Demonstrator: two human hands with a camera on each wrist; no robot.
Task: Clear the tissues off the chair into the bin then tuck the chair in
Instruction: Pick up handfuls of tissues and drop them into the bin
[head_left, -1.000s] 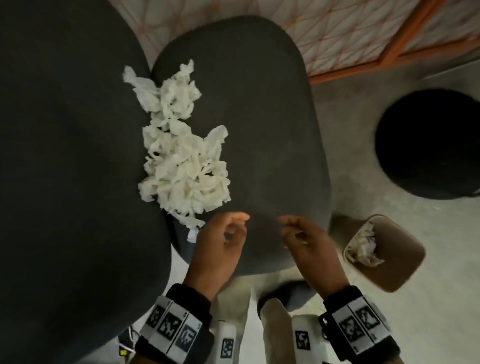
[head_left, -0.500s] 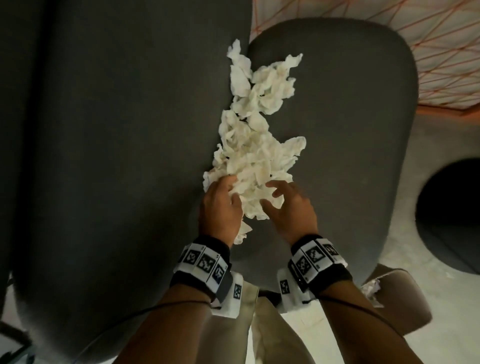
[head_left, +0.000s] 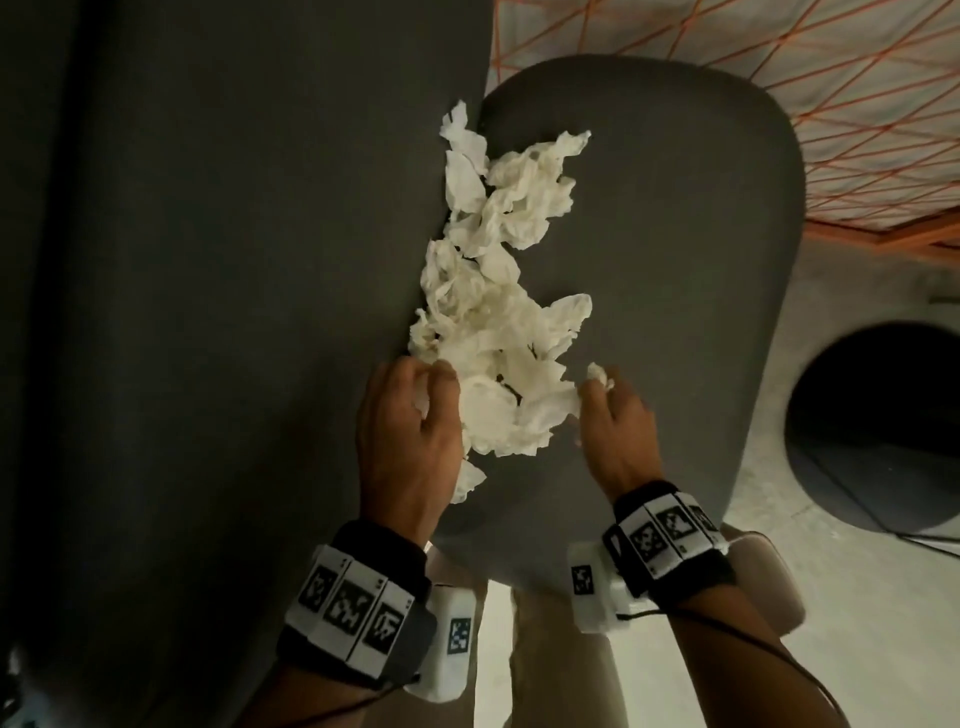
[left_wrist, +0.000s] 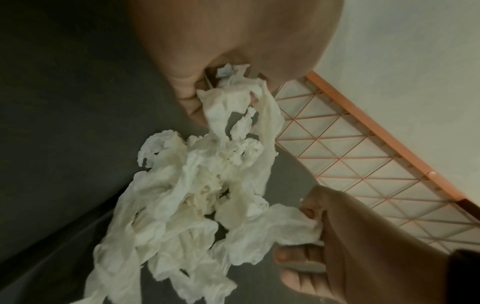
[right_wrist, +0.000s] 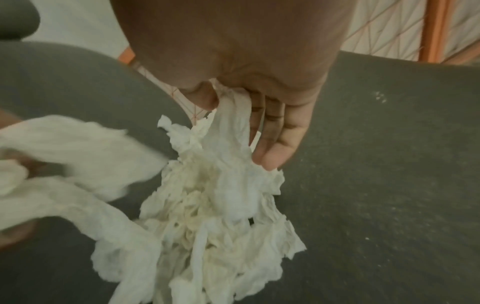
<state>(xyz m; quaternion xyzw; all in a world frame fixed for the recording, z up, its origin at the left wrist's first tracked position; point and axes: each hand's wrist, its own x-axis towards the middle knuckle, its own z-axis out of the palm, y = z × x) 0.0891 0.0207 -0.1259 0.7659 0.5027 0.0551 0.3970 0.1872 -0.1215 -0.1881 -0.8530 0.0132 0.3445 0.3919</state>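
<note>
the bin (head_left: 769, 582) is mostly hidden behind the right wrist and the chair (head_left: 649, 312) seat. the left hand (right_wrist: 15, 170) is blurred in the right wrist view. the fingertips of the right hand (head_left: 618, 421) are covered by tissues (head_left: 498, 332).

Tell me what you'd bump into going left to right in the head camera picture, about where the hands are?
Chair back → left hand → tissues → right hand → bare seat → floor → dark round thing.

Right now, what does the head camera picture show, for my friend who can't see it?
Two hands, left hand and right hand, grip crumpled white tissues piled on a dark grey chair seat, seen from above.
</note>
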